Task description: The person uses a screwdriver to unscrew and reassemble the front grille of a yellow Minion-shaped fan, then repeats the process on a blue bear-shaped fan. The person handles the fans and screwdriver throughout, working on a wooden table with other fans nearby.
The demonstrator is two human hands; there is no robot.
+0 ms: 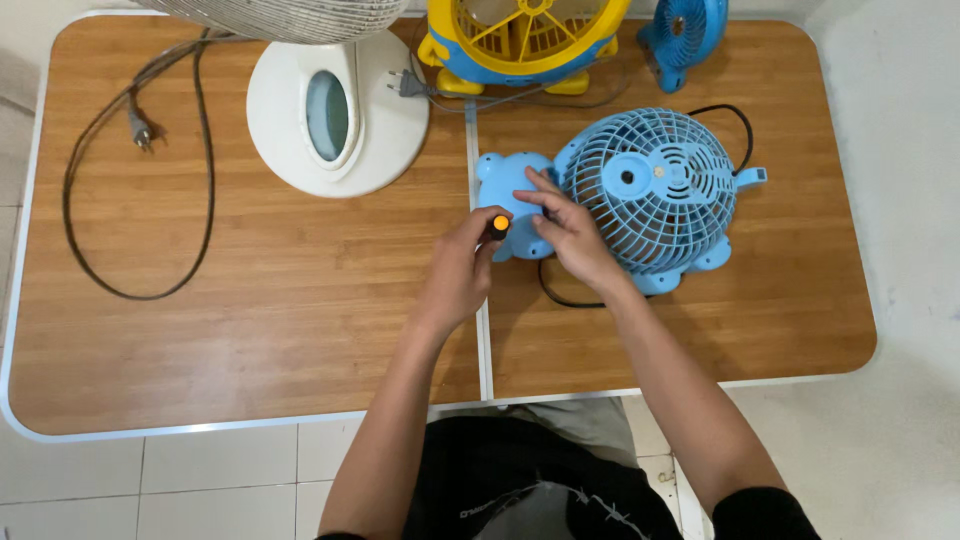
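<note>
A light blue table fan (655, 190) lies on its side on the wooden table (260, 300), grille facing up, its blue base (505, 180) pointing left. My left hand (460, 270) is closed around a screwdriver with an orange-capped handle (499, 225), held against the fan's base. My right hand (570, 230) rests on the fan where the base meets the grille, fingers spread over it. The screwdriver's tip is hidden behind my hands.
A white fan base (335, 115) with a grey grille stands at the back left, its black cord (140, 150) looping over the left tabletop. A yellow-and-blue fan (520, 40) and a small blue fan (685, 30) sit at the back edge. White floor tiles surround the table.
</note>
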